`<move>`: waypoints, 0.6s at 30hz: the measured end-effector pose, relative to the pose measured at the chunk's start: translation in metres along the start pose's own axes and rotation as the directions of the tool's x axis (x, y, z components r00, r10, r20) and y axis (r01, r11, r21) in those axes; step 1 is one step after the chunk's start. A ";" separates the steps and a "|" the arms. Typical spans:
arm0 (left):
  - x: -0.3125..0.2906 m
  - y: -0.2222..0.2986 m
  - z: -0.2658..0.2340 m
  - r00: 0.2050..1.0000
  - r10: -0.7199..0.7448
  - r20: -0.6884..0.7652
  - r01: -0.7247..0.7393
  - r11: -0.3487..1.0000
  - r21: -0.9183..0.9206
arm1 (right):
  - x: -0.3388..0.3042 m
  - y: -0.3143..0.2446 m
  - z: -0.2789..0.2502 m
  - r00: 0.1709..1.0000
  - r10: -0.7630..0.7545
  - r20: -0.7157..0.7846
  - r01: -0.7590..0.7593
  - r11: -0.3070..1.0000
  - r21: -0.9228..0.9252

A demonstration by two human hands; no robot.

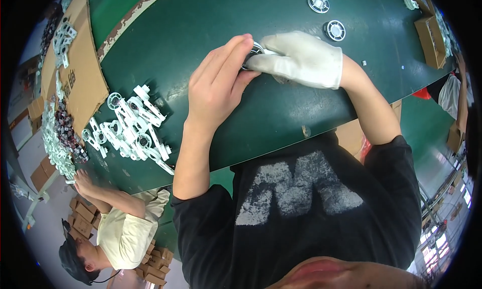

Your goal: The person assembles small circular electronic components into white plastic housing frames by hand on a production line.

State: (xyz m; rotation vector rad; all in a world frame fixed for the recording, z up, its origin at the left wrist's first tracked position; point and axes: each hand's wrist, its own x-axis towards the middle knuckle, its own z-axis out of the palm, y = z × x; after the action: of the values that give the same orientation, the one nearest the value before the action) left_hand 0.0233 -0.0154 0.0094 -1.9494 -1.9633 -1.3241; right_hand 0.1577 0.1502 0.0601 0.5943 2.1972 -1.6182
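Observation:
My bare left hand (219,81) and my right hand (307,59), in a white glove, meet over the green table. Between their fingertips is a small round part (257,49) with a light rim and a dark inside; the fingers cover most of it. My left fingers curl round its near left side, while the gloved thumb and fingers press on it from the right. To the left of my left forearm lies a loose pile of white plastic parts (131,127) with ring ends and short arms. Beyond my right hand lie spoked round pieces, among them a disc (335,30) and another disc (318,3).
A cardboard sheet (83,63) stands along the table's left side, with heaps of small pale parts (56,143) beyond it. At the lower left a co-worker (123,229) handles parts. An open cardboard box (430,40) sits at the right edge.

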 end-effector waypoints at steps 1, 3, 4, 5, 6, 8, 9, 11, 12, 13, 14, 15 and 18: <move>0.000 0.000 0.001 1.000 0.019 0.004 -0.019 1.000 0.007 | 0.003 0.002 0.003 0.999 -0.018 -0.030 0.017 0.999 -0.038; 0.001 0.000 0.001 0.999 0.039 0.009 -0.039 0.999 0.014 | 0.008 0.008 0.009 0.998 -0.036 -0.060 0.032 0.997 -0.075; 0.001 -0.002 0.001 1.000 0.021 0.023 -0.020 1.000 -0.012 | 0.010 0.012 0.012 0.991 -0.083 -0.101 0.079 0.996 -0.041; 0.002 -0.003 0.001 0.999 0.002 0.038 -0.001 0.999 -0.038 | 0.010 0.014 0.013 0.981 -0.128 -0.143 0.128 0.992 -0.008; 0.002 -0.002 0.001 0.999 0.006 0.040 -0.005 0.999 -0.043 | 0.009 0.013 0.013 0.981 -0.125 -0.149 0.125 0.992 -0.007; 0.000 0.004 -0.002 0.950 -0.290 0.116 0.310 0.837 -0.452 | 0.007 0.009 0.016 0.967 -0.150 -0.208 0.120 0.982 -0.149; -0.003 0.007 0.000 0.914 -0.369 0.170 0.381 0.633 -0.674 | 0.005 0.008 0.018 0.955 -0.197 -0.220 0.150 0.966 -0.212; -0.006 0.005 0.004 0.905 -0.376 0.197 0.366 0.456 -0.812 | 0.002 0.006 0.021 0.942 -0.245 -0.229 0.179 0.945 -0.275; -0.006 0.004 0.002 0.884 -0.405 0.234 0.427 0.498 -0.754 | 0.002 0.005 0.023 0.937 -0.253 -0.241 0.168 0.931 -0.324; -0.006 0.003 0.001 0.884 -0.403 0.236 0.428 0.498 -0.754 | 0.001 0.004 0.024 0.932 -0.259 -0.254 0.154 0.916 -0.371; -0.005 0.002 0.000 0.863 -0.427 0.272 0.463 0.450 -0.764 | 0.000 0.004 0.025 0.926 -0.266 -0.267 0.138 0.898 -0.417; -0.005 0.001 0.000 0.839 -0.448 0.307 0.496 0.400 -0.771 | 0.000 0.004 0.027 0.926 -0.266 -0.269 0.137 0.899 -0.415; -0.007 -0.007 0.003 0.865 -0.415 0.283 0.450 0.389 -0.804 | 0.004 0.009 0.036 0.891 -0.325 -0.316 0.139 0.859 -0.492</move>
State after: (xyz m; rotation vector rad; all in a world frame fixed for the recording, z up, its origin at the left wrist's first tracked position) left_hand 0.0207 -0.0178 0.0000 -1.6868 -2.1154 -2.9046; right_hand 0.1603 0.1183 0.0408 0.5530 2.9272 -1.0640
